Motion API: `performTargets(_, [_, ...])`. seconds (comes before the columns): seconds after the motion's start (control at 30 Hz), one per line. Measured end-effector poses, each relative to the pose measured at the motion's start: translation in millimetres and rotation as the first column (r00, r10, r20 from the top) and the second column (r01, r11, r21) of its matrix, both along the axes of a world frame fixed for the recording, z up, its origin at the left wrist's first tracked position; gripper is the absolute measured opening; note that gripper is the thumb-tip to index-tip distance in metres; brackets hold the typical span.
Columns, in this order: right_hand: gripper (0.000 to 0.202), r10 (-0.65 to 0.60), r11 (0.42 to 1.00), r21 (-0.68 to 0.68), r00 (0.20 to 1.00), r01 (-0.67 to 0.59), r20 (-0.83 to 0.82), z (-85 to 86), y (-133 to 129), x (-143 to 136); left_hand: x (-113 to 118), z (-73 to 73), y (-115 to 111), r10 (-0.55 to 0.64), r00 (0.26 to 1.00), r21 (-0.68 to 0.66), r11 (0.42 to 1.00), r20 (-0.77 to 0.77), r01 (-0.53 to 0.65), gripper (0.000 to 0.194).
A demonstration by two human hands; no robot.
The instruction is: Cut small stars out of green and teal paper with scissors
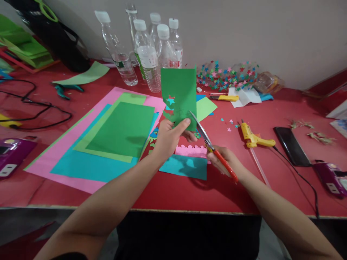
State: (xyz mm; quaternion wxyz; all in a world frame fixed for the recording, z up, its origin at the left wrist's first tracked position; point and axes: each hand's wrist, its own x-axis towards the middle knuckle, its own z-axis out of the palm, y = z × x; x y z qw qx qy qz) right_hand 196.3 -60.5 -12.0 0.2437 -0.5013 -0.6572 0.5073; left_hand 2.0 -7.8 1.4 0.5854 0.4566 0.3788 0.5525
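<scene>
Left hand point(171, 139) pinches dark-green paper point(180, 86) near its lower end.
The paper rises beyond that hand, long axis near vertical; red-handled scissors point(203, 133), gripped in the farther right hand point(232, 156), slant up-left across its lower right edge; blade contact cannot be confirmed.

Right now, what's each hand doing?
Left hand: closed, holding the green rectangular paper sheet.
Right hand: closed around the red-handled metal scissors.
</scene>
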Motion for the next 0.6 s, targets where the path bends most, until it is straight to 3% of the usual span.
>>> performTargets(0.6, [0.044, -0.026, 0.999, 0.022, 0.999, 0.026, 0.031, -1.5, -0.2, -0.1, 1.3, 2.6, -0.5, 0.002, 1.000, -0.022, 1.000, 0.012, -0.002, 0.023])
